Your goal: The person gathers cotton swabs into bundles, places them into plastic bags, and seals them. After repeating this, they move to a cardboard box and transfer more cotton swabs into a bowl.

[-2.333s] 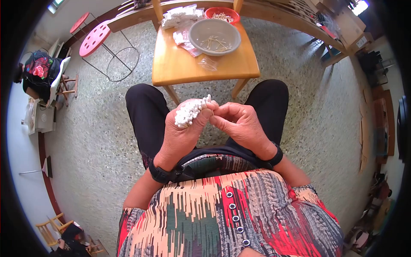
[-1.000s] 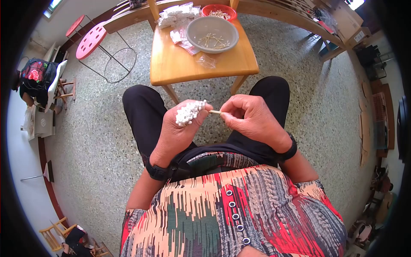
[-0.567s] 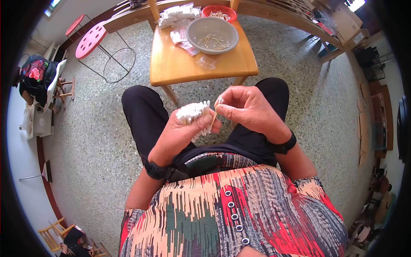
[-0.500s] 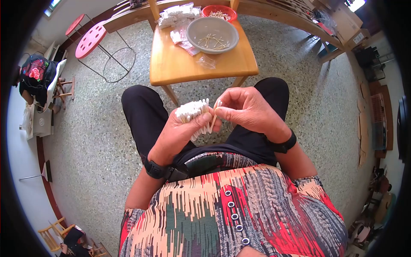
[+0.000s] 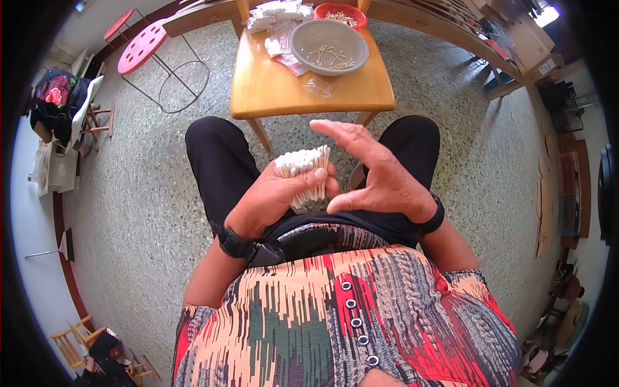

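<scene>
Speckled floor [image 5: 487,187] beneath hands [image 5: 390,184] (cotton swabs [image 5: 303,162] in left [image 5: 265,195])

head view | worn on the person's head, above the patterned shirt [image 5: 290,322] | faces forward and steeply down | left hand [image 5: 265,197], right hand [image 5: 388,184] close, mid-frame; wooden chair [image 5: 351,95] farther off, at top | wide, rounded field, dark corners

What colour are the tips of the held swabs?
The swab tips are white, in the head view.
</scene>
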Tool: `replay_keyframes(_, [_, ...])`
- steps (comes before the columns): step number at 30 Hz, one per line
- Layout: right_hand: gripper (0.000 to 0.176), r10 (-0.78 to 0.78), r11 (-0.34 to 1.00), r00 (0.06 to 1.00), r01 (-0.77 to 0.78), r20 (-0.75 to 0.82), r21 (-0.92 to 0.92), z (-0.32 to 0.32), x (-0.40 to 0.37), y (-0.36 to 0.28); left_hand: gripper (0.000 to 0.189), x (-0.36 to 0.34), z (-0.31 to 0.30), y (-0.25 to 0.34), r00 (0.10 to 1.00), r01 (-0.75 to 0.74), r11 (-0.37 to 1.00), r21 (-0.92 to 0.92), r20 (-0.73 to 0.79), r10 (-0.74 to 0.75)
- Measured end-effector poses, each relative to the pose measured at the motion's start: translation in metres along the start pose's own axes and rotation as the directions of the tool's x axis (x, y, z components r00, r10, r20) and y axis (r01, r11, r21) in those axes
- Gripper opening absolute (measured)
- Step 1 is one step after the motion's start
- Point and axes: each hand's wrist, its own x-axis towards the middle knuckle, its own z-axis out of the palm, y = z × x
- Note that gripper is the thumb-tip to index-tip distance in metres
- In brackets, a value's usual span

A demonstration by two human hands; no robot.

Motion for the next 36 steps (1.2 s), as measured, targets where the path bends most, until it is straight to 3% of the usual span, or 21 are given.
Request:
replay_keyframes(7, [0.088,-0.198,0.975,0.979,0.202,0.049,-0.092,0.017,-0.005,0.016,0.021,0.01,-0.011,-0.014,0.985,0.039,0.99,-0.137,0.172,-0.015])
replay_keyframes(11, [0.085,-0.158,0.984,0.987,0.159,0.015,-0.085,0.022,-0.003,0.005,0.024,0.014,-0.01,-0.015,0.987,0.082,0.985,-0.152,0.152,-0.058])
replay_keyframes(12, [0.085,-0.179,0.977,0.982,0.185,0.067,-0.104,0.026,-0.004,0.008,0.028,0.018,-0.017,-0.015,0.908,-0.384,0.841,0.381,0.322,0.269])
replay_keyframes(13, [0.085,-0.198,0.97,0.973,0.212,0.12,-0.121,0.029,-0.005,0.013,0.033,0.02,-0.021,-0.017,0.694,-0.714,0.258,0.651,0.607,0.387])
replay_keyframes(14, [0.085,-0.18,0.975,0.973,0.196,0.143,-0.108,0.03,-0.008,0.019,0.044,0.02,-0.023,-0.023,0.745,-0.667,0.389,0.635,0.567,0.352])
replay_keyframes(18, [0.084,-0.169,0.985,0.977,0.173,0.129,-0.022,0.025,-0.008,0.01,0.036,0.012,-0.014,-0.011,0.744,-0.666,0.417,0.618,0.594,0.306])
replay_keyframes(19, [0.081,-0.106,0.994,0.994,0.106,-0.024,0.002,0.023,-0.01,0.006,0.033,0.01,-0.007,-0.01,0.918,-0.312,0.905,0.291,0.338,0.208])
replay_keyframes(20, [0.077,-0.037,0.998,0.984,0.044,-0.175,0.034,0.02,-0.012,0.005,0.029,0.009,-0.002,-0.01,0.982,0.109,0.963,-0.245,0.178,-0.066])
replay_keyframes(21, [0.064,0.01,0.991,0.961,0.028,-0.277,0.133,0.017,-0.016,0.015,0.029,0.009,-0.001,-0.01,0.982,0.109,0.964,-0.243,0.178,-0.066])
replay_keyframes(23, [0.049,0.193,0.924,0.955,-0.099,-0.227,0.37,0.014,-0.025,0.032,0.03,0.01,-0.001,-0.009,0.995,-0.091,0.986,-0.14,0.027,0.096])
replay_keyframes(24, [0.049,0.192,0.924,0.954,-0.096,-0.232,0.37,0.015,-0.025,0.032,0.034,0.013,-0.007,-0.011,0.993,-0.092,0.988,-0.127,0.056,0.1])
replay_keyframes(27, [0.039,0.262,0.909,0.965,-0.251,0.011,0.334,0.021,-0.021,0.02,0.027,0.016,-0.009,-0.016,0.97,-0.186,0.982,-0.021,0.156,0.187])
replay_keyframes(30, [0.037,0.182,0.933,0.98,-0.197,0.075,0.301,0.035,-0.02,0.026,0.03,0.015,-0.001,-0.016,0.986,-0.139,0.989,0.047,0.095,0.135])
replay_keyframes(32, [0.041,0.247,0.8,0.946,-0.322,0.211,0.506,0.041,-0.018,0.022,0.034,0.016,-0.004,-0.019,0.989,-0.11,0.993,0.035,0.107,0.106])
replay_keyframes(36, [0.041,0.274,0.76,0.919,-0.387,0.282,0.522,0.051,-0.022,0.033,0.044,0.016,-0.007,-0.024,0.99,-0.01,1.0,-0.03,0.144,0.014])
